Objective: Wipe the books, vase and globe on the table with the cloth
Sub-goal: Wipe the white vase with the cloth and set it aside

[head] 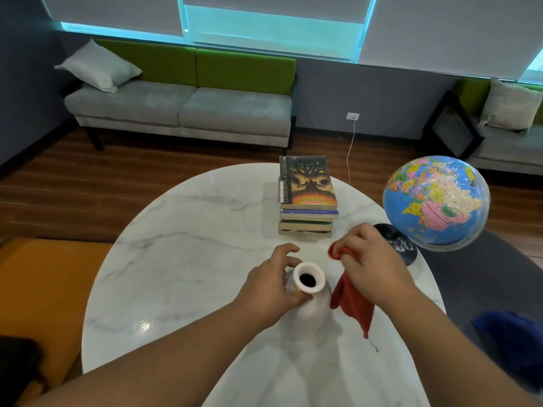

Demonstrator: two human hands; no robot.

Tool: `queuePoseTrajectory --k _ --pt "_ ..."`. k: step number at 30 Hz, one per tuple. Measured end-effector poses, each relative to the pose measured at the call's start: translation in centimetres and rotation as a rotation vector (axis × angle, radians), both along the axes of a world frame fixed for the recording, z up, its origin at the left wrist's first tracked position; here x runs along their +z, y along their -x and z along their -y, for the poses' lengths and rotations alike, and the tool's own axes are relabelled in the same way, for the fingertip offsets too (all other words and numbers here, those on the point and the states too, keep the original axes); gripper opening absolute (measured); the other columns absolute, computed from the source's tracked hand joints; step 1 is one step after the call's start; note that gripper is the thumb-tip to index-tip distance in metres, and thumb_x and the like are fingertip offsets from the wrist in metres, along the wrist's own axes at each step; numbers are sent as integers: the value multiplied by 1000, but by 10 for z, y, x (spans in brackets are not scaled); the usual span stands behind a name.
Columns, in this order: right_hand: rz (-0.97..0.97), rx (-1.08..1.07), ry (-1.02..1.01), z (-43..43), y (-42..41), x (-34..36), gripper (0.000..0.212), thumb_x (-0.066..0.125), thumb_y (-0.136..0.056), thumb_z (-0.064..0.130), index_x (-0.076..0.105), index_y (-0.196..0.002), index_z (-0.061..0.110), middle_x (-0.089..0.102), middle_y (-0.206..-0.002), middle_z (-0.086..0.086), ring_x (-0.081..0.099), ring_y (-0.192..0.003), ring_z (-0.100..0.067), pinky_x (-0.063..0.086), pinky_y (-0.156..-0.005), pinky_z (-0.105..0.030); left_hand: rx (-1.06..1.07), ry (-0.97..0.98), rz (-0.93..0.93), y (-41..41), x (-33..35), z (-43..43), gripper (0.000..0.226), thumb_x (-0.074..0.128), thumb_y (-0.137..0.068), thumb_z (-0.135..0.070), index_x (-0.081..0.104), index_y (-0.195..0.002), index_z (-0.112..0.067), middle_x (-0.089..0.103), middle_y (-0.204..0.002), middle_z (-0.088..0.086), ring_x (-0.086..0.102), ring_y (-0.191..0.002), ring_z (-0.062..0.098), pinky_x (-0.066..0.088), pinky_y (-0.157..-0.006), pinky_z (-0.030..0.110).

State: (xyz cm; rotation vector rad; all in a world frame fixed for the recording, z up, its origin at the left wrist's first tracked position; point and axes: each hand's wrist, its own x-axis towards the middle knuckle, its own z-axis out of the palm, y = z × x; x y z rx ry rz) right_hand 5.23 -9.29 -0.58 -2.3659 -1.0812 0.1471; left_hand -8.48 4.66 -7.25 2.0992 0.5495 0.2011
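A white vase (313, 304) stands upright on the round marble table (182, 230), near its front. My left hand (271, 284) grips the vase's neck just below the rim. My right hand (368, 259) holds a red cloth (354, 304) bunched in its fingers, and the cloth hangs down beside the vase's right side. A stack of several books (307, 198) lies at the far middle of the table. A blue globe (436, 202) on a dark base (396, 242) stands at the table's right edge.
A grey and green sofa (182, 110) with a pillow stands against the far wall. A second seat (505, 136) is at the right. A white cable (351, 151) runs from a wall socket to behind the table. Blue fabric (511, 330) shows at the lower right.
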Motion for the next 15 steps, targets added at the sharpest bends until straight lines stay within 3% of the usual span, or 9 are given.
queuePoseTrajectory --k 2,4,6,10,12,15 --pt "-14 59 -19 0 2 5 22 58 -89 16 70 -94 34 42 -97 18 51 -90 -3 40 -75 -19 -3 -2 -1 0 0 0 79 80 -68 -37 30 -128 -44 60 -113 -23 53 -88 7 48 -85 29" --pt "-46 259 108 -1 12 4 22 58 -90 21 68 -99 39 41 -101 18 54 -86 -2 44 -74 -18 -10 7 6 1 -1 -1 77 80 -68 -36 31 -128 -43 60 -112 -23 52 -84 5 48 -84 30" --pt "-81 319 239 -2 15 3 20 56 -91 27 67 -100 42 41 -102 17 60 -78 -6 49 -69 -22 -11 6 8 0 -1 -1 77 79 -68 -37 31 -127 -44 59 -112 -23 52 -85 6 48 -84 30" --pt "156 157 122 -6 1 10 23 55 -89 22 69 -98 38 40 -102 14 48 -96 -10 46 -78 -27 1 -13 -6 0 0 0 78 79 -67 -38 30 -127 -45 59 -113 -23 55 -94 11 49 -87 34" --pt "185 294 134 -8 5 11 25 56 -89 22 69 -102 39 40 -105 14 43 -98 -8 41 -76 -24 4 -5 -6 0 1 -1 77 79 -66 -39 29 -124 -47 59 -111 -25 56 -95 12 49 -88 35" --pt "217 437 342 -8 9 4 28 53 -91 26 65 -108 44 41 -115 14 41 -105 -12 34 -73 -23 -2 -2 -8 0 1 -1 76 79 -66 -40 29 -122 -49 59 -111 -25 56 -93 12 50 -87 36"
